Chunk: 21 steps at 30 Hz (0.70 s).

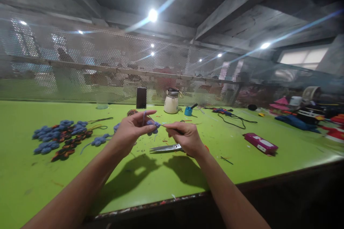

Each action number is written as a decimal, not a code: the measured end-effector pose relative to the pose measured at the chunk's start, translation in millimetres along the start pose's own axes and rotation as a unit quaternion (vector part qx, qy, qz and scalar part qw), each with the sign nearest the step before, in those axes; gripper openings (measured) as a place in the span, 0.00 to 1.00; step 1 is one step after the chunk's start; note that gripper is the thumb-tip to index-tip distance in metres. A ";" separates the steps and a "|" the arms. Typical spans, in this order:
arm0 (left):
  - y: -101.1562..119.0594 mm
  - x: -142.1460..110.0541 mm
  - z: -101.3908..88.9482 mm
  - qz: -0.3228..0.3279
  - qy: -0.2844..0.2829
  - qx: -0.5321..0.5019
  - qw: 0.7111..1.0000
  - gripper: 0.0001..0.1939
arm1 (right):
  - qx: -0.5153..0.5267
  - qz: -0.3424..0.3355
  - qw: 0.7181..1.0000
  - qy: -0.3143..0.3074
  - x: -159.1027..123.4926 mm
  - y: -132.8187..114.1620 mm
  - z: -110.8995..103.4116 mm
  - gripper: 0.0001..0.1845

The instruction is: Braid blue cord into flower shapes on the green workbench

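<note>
My left hand (132, 128) is raised above the green table (80, 171) and pinches a small blue yarn flower (153, 124) between thumb and fingers. My right hand (185, 136) is closed just to the right of it, gripping a thin needle-like tool (172, 128) whose tip points into the flower. Both hands nearly touch at the flower. A pair of scissors (166, 147) lies on the table under my right hand.
A pile of blue and dark yarn flowers (57, 137) lies at the left. At the back stand a white jar (171, 102), a dark phone (141, 97) and a blue cup (188, 111). A magenta case (260, 143) and black cords (233, 117) lie right. A mesh screen (107, 64) backs the table.
</note>
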<state>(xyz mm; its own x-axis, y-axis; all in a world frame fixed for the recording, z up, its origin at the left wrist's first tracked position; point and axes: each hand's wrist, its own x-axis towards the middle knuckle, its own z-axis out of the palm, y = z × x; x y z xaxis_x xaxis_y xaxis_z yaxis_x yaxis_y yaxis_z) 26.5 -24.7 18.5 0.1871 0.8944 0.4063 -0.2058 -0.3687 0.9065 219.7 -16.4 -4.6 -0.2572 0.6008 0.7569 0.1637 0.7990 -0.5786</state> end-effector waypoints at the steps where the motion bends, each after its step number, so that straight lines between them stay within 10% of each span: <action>1: 0.1 -0.3 0.2 0.001 -0.002 -0.001 1.000 0.24 | -0.001 0.001 1.000 0.000 -0.1 0.1 0.0 0.11; 21: -4.0 0.6 -0.1 -0.054 -0.001 0.015 0.998 0.20 | 0.306 0.243 0.920 -0.014 -0.8 3.2 11.6 0.12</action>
<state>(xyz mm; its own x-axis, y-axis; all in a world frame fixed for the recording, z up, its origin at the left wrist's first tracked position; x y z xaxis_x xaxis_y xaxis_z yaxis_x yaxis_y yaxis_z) 27.3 -22.7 15.1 0.2092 0.9288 0.3060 -0.1552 -0.2774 0.9481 209.4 -14.6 -10.6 -0.3208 0.8760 0.3602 -0.2995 0.2669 -0.9160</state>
